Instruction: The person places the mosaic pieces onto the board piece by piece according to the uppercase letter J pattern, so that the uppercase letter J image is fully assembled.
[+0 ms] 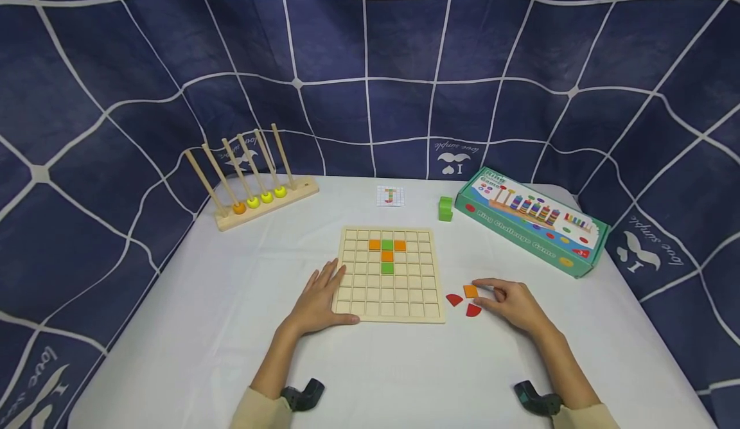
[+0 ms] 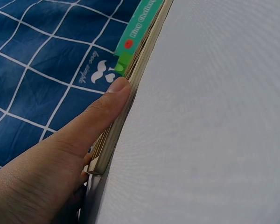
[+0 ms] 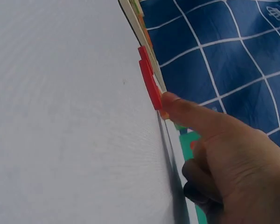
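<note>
My left hand (image 1: 319, 302) rests at the left side of a wooden grid board (image 1: 355, 293), its fingers along the left edge and its thumb at the near left corner. On the board sit orange and green square tiles (image 1: 387, 268) in a T-like pattern. To the right of the board, my right hand (image 1: 513, 302) pinches an orange square tile (image 1: 471, 291) between thumb and index finger, close over the table; the other fingers are curled in. Two red quarter-circle pieces lie beside it, one on the left (image 1: 454, 299) and one nearer me (image 1: 473, 310).
A small pattern card (image 1: 390, 196) lies behind the board, with green blocks (image 1: 445, 209) to its right. The green Ring Challenge Game box (image 1: 532, 220) stands at the back right. A wooden peg stand (image 1: 268, 207) with several beads is at the back left.
</note>
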A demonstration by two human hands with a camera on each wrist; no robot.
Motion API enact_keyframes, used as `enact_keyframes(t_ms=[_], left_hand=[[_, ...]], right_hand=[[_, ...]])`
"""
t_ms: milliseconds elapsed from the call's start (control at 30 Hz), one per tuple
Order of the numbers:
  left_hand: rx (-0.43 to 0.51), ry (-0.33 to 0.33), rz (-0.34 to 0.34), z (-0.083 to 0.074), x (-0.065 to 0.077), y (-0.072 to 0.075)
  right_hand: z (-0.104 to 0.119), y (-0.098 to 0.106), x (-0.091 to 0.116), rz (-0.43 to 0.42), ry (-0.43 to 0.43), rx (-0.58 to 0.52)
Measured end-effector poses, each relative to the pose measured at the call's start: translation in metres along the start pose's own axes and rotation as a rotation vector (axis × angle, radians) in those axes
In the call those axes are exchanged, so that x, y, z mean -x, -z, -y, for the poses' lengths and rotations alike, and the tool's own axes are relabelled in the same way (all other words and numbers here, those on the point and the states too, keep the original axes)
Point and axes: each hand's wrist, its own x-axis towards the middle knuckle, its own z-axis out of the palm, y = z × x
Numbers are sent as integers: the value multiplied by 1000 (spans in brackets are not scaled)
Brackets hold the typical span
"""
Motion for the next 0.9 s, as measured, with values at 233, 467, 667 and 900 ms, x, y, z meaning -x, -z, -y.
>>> enact_keyframes(t_ms=[233,467,667,900], left_hand=[[1,-3,-17,1,0,-1],[0,-1,-11,1,1,-1],[-1,9,2,1,0,0],[-1,5,-7,1,0,-2]], right_hand=[[-1,-4,-2,-9,10,33],[10,-5,-7,-116,72,-16],[31,-18,-21,-111,105,-67],[54,-47,-36,-85,143,-49]])
